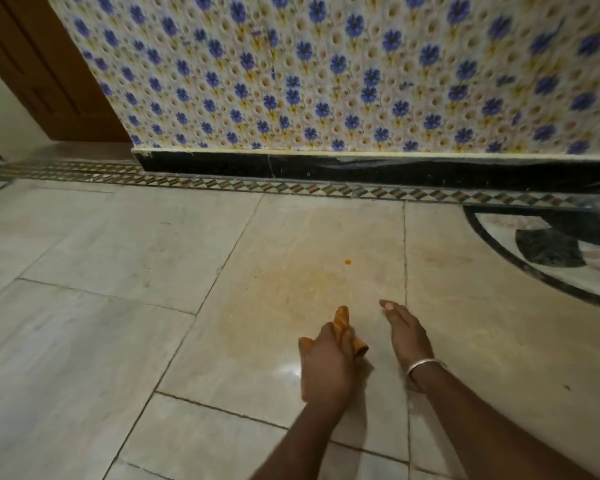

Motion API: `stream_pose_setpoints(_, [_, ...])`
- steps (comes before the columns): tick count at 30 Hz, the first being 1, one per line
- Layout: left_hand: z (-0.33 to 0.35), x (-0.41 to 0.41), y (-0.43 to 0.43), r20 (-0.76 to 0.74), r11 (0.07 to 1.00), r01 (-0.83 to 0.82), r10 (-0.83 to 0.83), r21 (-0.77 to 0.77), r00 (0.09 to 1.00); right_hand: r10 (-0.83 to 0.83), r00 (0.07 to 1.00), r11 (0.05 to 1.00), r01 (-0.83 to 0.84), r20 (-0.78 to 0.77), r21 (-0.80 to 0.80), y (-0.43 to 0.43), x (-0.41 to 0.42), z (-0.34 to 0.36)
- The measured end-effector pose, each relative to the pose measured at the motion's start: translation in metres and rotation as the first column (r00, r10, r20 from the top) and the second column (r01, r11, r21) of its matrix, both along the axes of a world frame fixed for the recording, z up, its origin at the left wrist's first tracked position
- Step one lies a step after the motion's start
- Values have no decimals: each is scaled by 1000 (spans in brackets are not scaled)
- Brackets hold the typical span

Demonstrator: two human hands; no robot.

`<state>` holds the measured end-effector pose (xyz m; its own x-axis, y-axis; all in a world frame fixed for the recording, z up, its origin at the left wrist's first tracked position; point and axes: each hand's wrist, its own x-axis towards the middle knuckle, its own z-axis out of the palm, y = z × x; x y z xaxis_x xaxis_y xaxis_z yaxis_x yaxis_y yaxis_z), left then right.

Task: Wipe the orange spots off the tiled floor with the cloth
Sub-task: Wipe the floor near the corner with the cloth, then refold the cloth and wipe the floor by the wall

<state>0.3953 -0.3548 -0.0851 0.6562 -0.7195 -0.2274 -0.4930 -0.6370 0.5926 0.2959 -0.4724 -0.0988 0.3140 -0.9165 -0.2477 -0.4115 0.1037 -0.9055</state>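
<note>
We see the spot (347, 261) on the floor (118, 258), ahead of both hands; the wall (326, 81) stands behind it. The left hand (326, 368), gripping the cloth (342, 323), lies just left of the right hand (407, 336).

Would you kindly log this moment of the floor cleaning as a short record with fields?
left hand: closed around the orange cloth
right hand: open, empty, fingers extended over the floor
bracelet: silver, on the right wrist
orange spot: one small spot, ahead of both hands, not yet wiped
smear: faint orange haze on the same tile
tiled floor: pale glossy tiles
wall: blue flower pattern, black skirting below
</note>
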Motion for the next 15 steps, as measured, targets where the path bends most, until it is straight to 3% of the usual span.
stream_pose_setpoints(1, [14, 0, -9, -214, 992, -44, 18, -117, 977, -36, 995, 997, 30, 88, 68, 2, -2, 9])
stream_pose_setpoints(2, [27, 2, -16, -445, 969, -126, 18, -214, 895, -58, 984, 988, 32, 168, 150, 4, -2, 16])
stream_pose_setpoints(4, [50, 0, -30, -830, 895, -339, -56, -288, 555, -92, 933, 940, -34, 347, 340, 6, -5, 34])
stream_pose_setpoints(5, [58, 2, -33, -921, 868, -420, -99, -266, 378, -104, 898, 899, -99, 428, 426, 7, -5, 41])
stream_pose_setpoints(7, [71, 5, -39, -963, 830, -492, -192, -263, 191, -72, 836, 873, -211, 545, 439, 7, -8, 59])
stream_pose_setpoints(9, [77, 9, -41, -952, 788, -536, -282, -302, 121, -20, 821, 911, -221, 571, 350, 4, -13, 72])
stream_pose_setpoints(12, [76, 18, -42, -931, 731, -610, -364, -306, 30, 90, 932, 983, -141, 350, 122, -2, -15, 89])
stream_pose_setpoints(15, [79, 28, -41, -913, 717, -605, -406, -347, 42, 245, 963, 958, -223, 109, -181, -3, -8, 102])
